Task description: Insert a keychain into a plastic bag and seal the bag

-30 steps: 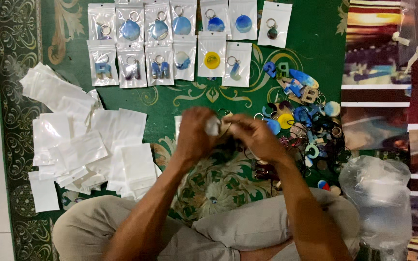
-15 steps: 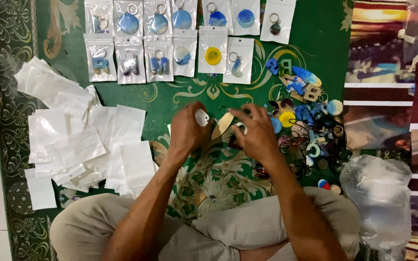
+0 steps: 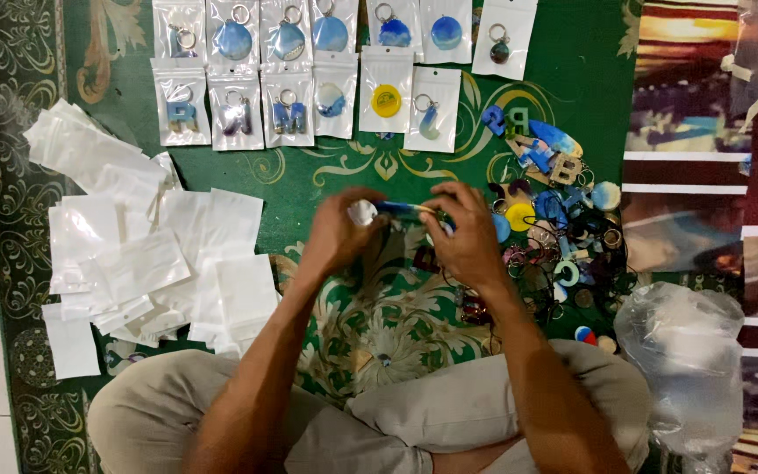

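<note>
The person sits on a green rug [image 3: 326,189]; both hands meet just above the lap. The left hand [image 3: 337,235] pinches a small clear bag [image 3: 363,211] in its grip; the right hand [image 3: 467,239] grips a blue charm [image 3: 399,208] and pushes its end into the bag's mouth; this looks like the packing step. Next the charm needs to slide all the way in. Empty bags [image 3: 146,263] lie left of the grip; loose charms [image 3: 554,219] lie right; filled bags [image 3: 309,79] lie past it.
</note>
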